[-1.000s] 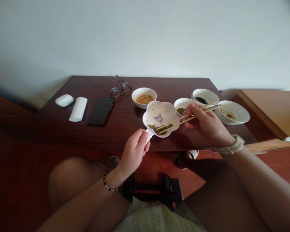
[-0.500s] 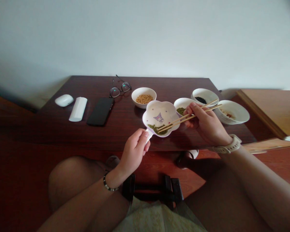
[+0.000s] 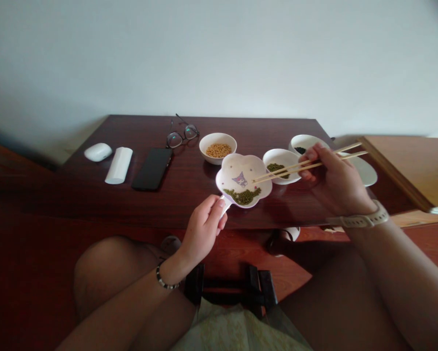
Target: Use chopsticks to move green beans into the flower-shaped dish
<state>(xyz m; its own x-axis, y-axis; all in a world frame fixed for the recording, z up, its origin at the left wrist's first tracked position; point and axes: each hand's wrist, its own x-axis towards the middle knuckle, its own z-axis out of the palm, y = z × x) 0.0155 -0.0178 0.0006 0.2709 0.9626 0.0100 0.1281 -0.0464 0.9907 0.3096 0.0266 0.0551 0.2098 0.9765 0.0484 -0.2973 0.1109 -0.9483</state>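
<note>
Flower-shaped dish with chopsticks

Head view. Dish: between the hands, near the table's front edge; handle clamped in the left hand; green beans at its near side. Chopsticks: pinched by right-hand fingers, tips over the dish; grip on any bean too small to tell. Advisable: steady dish, light even squeeze.

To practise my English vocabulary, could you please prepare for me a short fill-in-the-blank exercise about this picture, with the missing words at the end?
1. The left hand grips the ____ of the flower-shaped dish.
2. The right hand holds a pair of ____.
3. The small beans in the dish are ____ in colour.
4. Beyond the phone, a little to its right, lies a pair of ____.

Missing words: handle; chopsticks; green; glasses.
</note>
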